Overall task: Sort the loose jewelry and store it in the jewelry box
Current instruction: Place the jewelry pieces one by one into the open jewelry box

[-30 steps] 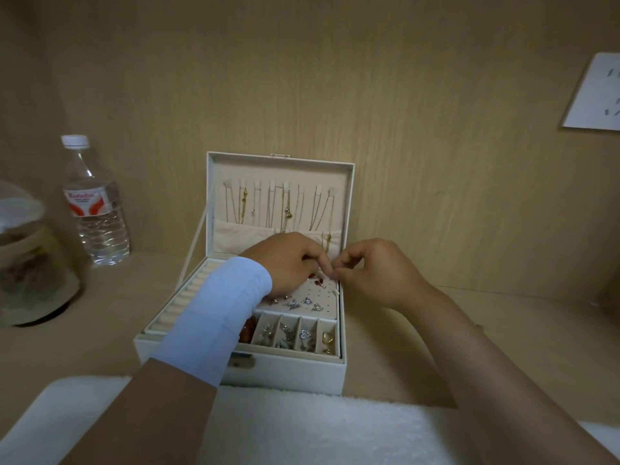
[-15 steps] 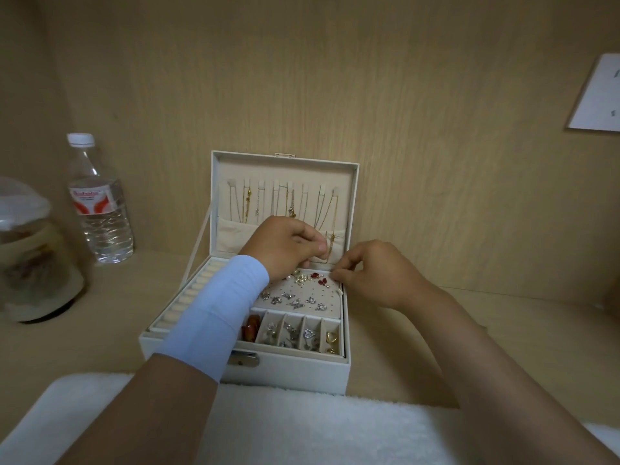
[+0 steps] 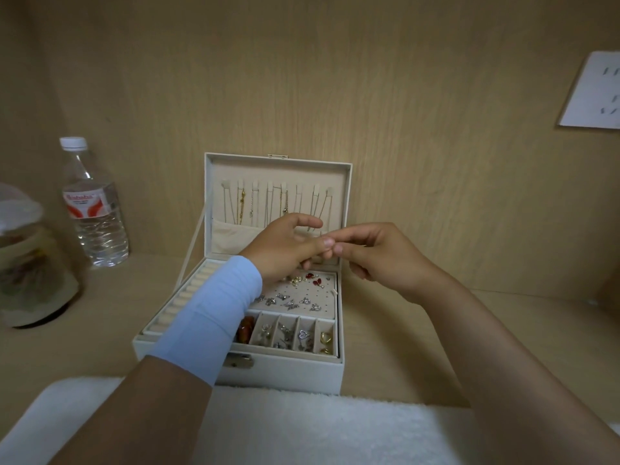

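Both hands met fingertip to fingertip above the open box.

The left hand (image 3: 285,245) and right hand (image 3: 380,255) were held over the rear of the box (image 3: 281,372), thumb touching fingertip. Fingers on both were bent, but whether anything was pinched between them could not be told. A blue sleeve (image 3: 208,317) covered the left wrist. Below, studs (image 3: 295,298) lay on the pad (image 3: 323,292), more pieces sat in the front compartments (image 3: 303,337), and chains (image 3: 285,203) hung inside the upright lid (image 3: 335,176). The box stood on a shelf (image 3: 402,337) behind a towel (image 3: 302,427). A bottle (image 3: 95,206) and jar (image 3: 27,263) stood to its left.
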A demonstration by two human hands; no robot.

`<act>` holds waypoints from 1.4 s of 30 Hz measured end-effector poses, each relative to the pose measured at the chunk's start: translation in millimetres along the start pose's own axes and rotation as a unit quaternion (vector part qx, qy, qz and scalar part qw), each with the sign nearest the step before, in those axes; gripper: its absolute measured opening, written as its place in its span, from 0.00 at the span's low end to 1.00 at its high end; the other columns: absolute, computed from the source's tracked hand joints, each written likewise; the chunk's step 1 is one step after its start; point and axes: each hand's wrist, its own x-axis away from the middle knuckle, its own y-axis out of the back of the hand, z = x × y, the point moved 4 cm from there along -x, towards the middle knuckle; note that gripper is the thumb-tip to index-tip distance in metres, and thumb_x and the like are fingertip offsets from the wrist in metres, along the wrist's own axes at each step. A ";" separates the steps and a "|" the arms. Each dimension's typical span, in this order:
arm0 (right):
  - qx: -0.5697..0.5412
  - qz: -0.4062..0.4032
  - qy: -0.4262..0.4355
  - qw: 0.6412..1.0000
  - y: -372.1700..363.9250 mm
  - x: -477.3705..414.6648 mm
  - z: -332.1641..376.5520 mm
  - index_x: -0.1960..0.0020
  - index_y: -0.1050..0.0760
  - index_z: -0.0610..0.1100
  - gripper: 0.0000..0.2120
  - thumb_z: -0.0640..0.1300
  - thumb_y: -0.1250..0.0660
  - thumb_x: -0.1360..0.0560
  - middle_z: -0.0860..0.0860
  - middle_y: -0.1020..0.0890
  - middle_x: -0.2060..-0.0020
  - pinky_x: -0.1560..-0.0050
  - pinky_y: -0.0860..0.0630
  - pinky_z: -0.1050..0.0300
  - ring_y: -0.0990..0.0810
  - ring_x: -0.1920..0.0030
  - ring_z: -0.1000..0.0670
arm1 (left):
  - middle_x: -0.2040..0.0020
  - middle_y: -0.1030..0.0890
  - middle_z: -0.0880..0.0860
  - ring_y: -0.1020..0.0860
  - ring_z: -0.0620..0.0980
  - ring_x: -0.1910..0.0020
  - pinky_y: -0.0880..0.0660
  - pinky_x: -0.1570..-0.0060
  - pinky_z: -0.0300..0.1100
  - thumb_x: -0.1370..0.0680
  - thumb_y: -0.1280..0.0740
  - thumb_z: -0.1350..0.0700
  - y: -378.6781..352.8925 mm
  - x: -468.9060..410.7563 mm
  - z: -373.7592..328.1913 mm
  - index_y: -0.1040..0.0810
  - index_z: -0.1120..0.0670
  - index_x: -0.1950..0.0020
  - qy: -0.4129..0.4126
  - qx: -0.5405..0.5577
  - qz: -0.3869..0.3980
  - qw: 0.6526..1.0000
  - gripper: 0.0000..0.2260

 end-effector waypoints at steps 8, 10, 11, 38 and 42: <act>-0.024 0.044 -0.029 0.998 3.0 2.7 -7.2 0.46 0.17 0.43 0.08 0.37 0.32 0.22 0.55 0.17 0.67 0.73 0.38 0.63 0.29 0.71 0.51 | 0.59 0.15 0.52 0.26 0.43 0.70 0.31 0.72 0.36 0.26 0.26 0.50 1.5 1.8 -1.3 0.24 0.48 0.42 0.037 0.003 0.031 0.999 0.15; -0.032 0.055 -0.036 0.997 3.0 3.3 -8.9 0.45 0.17 0.44 0.08 0.38 0.32 0.22 0.54 0.17 0.67 0.72 0.39 0.60 0.28 0.70 0.52 | 0.58 0.15 0.53 0.26 0.44 0.69 0.31 0.72 0.37 0.27 0.26 0.50 1.7 2.4 -1.6 0.24 0.48 0.43 0.042 0.005 0.032 0.999 0.15; -0.031 0.053 -0.038 0.997 3.0 3.6 -9.4 0.46 0.17 0.44 0.08 0.38 0.32 0.22 0.54 0.17 0.67 0.71 0.39 0.59 0.28 0.70 0.52 | 0.57 0.15 0.53 0.26 0.44 0.69 0.32 0.72 0.37 0.27 0.26 0.49 2.0 2.4 -1.2 0.23 0.48 0.43 0.044 0.001 0.032 0.998 0.15; 0.528 0.044 0.065 0.845 -15.1 -8.6 -10.6 0.46 0.16 0.54 0.08 0.46 0.30 0.24 0.55 0.16 0.51 0.49 0.23 0.51 0.19 0.49 0.51 | 0.51 0.18 0.42 0.22 0.42 0.49 0.25 0.40 0.42 0.26 0.26 0.53 -0.3 -3.1 14.1 0.15 0.44 0.51 -0.024 -0.356 0.034 0.934 0.06; 0.546 0.060 0.071 0.832 -17.0 -10.1 -9.8 0.45 0.16 0.56 0.09 0.47 0.31 0.22 0.56 0.16 0.51 0.51 0.23 0.53 0.20 0.49 0.52 | 0.49 0.17 0.42 0.21 0.42 0.48 0.25 0.39 0.43 0.26 0.27 0.53 -1.2 -3.7 14.4 0.16 0.44 0.52 -0.023 -0.351 0.038 0.935 0.05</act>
